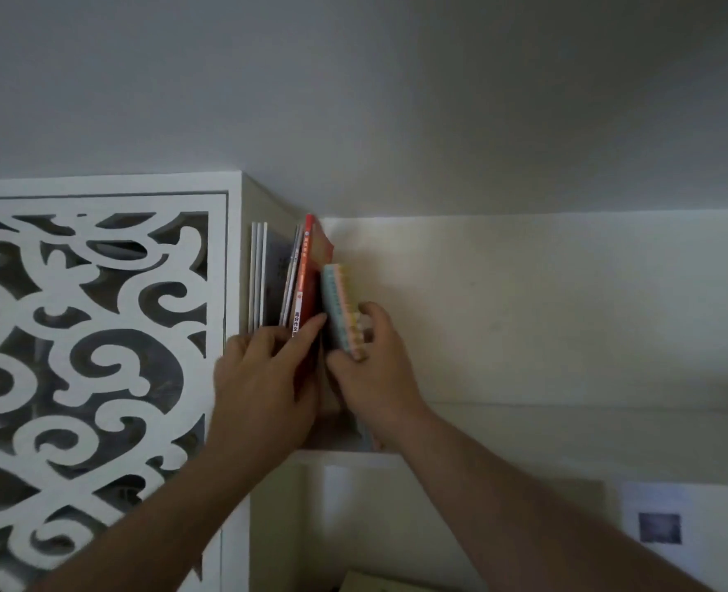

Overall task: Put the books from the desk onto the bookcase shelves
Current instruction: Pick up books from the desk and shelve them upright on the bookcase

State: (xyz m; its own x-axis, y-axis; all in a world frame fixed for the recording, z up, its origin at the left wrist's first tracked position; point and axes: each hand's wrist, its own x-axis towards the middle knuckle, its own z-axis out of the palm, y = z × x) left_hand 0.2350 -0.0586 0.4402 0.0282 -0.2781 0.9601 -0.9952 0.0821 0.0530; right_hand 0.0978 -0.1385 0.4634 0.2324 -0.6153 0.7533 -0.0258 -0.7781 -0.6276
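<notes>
Your left hand (pixel 264 378) lies with its fingers straight against the standing books, the fingertips pressing on the red book (pixel 311 284) and holding that row upright. Your right hand (pixel 371 369) is curled round the lower part of a pastel book (pixel 340 305), thumb on the near edge and fingers wrapped over its far cover, so it has a firm grip on it.

Take the red book as your landmark. The pastel book stands upright just right of it, touching or nearly touching its cover; its top sits lower than the red book's top. Both rest on the shelf (pixel 567 429), whose front edge runs off to the right of the red book. Left of the red book lean a few thin books (pixel 291 279), tilted toward it. Further left, three white spines (pixel 258 275) stand straight against the bookcase's side panel. Left of that again is a white carved door (pixel 93 335) with scroll cut-outs.

Below the red book a lower compartment opens, with a pale brown thing (pixel 371 585) at the bottom edge, too cut off to identify. Behind the red book is the shelf's cream back panel (pixel 524 301), and above it the grey wall (pixel 353 87).
</notes>
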